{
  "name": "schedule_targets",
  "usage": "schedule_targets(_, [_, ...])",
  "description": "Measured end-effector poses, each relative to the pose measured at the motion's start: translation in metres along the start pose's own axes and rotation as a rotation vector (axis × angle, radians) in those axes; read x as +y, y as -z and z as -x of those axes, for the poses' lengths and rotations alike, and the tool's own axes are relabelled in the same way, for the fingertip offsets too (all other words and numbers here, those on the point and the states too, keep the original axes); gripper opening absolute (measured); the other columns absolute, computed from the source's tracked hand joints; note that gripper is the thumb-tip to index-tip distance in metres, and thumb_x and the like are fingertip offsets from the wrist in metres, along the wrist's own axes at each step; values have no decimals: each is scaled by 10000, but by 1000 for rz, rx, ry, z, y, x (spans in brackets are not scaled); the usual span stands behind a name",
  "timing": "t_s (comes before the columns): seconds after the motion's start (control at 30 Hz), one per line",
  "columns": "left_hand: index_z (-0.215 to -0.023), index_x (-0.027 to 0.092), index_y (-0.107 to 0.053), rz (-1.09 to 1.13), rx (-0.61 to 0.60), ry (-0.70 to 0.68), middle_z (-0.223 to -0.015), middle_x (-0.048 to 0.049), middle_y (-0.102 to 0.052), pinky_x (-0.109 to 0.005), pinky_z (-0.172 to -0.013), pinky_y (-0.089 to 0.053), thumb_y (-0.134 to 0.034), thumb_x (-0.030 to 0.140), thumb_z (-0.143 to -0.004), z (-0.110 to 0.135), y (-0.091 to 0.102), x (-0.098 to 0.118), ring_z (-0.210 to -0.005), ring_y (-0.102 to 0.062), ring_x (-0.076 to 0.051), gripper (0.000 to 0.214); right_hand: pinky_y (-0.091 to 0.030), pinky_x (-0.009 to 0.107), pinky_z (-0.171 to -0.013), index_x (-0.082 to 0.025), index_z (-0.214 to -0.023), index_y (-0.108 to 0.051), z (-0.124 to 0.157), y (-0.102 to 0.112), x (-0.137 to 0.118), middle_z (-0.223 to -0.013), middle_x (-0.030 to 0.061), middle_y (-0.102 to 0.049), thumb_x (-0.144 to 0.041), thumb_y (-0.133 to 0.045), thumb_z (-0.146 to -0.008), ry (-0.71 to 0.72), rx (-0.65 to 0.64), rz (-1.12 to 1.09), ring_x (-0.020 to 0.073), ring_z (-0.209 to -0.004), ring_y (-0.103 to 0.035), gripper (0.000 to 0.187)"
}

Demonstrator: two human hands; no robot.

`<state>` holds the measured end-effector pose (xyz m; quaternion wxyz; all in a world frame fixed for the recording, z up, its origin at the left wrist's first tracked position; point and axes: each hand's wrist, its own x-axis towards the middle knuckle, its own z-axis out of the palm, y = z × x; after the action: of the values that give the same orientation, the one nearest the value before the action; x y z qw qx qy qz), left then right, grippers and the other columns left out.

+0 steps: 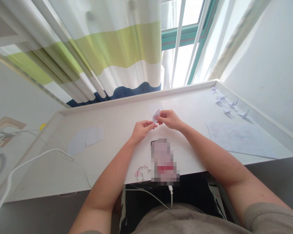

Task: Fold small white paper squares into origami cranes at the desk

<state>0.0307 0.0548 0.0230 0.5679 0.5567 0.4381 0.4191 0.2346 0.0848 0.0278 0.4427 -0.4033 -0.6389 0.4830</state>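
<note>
A small folded piece of pale paper (156, 116) is held above the white desk (112, 169) between both hands. My left hand (141, 128) pinches its lower edge with thumb and fingertips. My right hand (169, 118) pinches the upper right side, fingers curled. A square sheet of paper (153, 107) lies flat on the desk just behind the hands. A phone (164, 161) lies on the desk below my wrists, plugged into a white cable (171, 195).
Loose paper sheets (86, 139) lie at the left. Several folded paper cranes (228, 106) stand at the back right, by a written sheet (244, 139). White cables (39, 156) run along the left side. A small charm (141, 172) lies beside the phone. Curtain and window are behind.
</note>
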Motion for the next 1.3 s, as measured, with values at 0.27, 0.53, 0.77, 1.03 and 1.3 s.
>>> schedule_targets(0.27, [-913, 174, -800, -44, 6, -7, -926, -107, -834, -388, -814, -566, -782, 336, -792, 1, -2, 3, -793, -746, -213, 202, -549, 305, -595, -190, -725, -705, 1, -2, 1, -672, 36, -719, -614, -811, -803, -2, 24, 19, 152, -598, -645, 443])
schedule_targets(0.53, [-936, 150, -725, 45, 42, 30, -899, -131, -825, -430, -870, -571, -660, 369, -838, -3, -3, -2, -884, -784, -264, 249, -542, 309, -588, -187, -766, -722, -1, -1, 3, -680, 42, -723, -623, -811, -801, 21, 48, 0, 154, -585, -638, 446])
schedule_targets(0.77, [-893, 220, -517, -26, 82, -153, -881, -35, -773, -359, -852, -563, -859, 378, -777, -1, -8, -6, -884, -776, -212, 393, -547, 321, -604, -188, -774, -725, -2, -1, 4, -682, 41, -719, -661, -804, -788, 38, 57, -23, 156, -590, -636, 480])
schedule_targets(1.03, [-940, 226, -500, 9, 124, -105, -852, -63, -793, -365, -801, -544, -892, 475, -755, -2, -8, -5, -876, -786, -248, 500, -572, 337, -670, -202, -810, -729, -1, -4, 6, -730, 38, -740, -706, -778, -803, 72, 48, -38, 169, -660, -672, 506])
schedule_targets(1.3, [-963, 183, -611, 10, 149, -11, -724, -32, -765, -330, -748, -521, -873, 291, -713, -6, -6, -4, -712, -740, -198, 378, -588, 326, -674, -187, -800, -737, 0, -6, 8, -705, 41, -743, -694, -742, -847, 77, 13, 12, 168, -664, -696, 510])
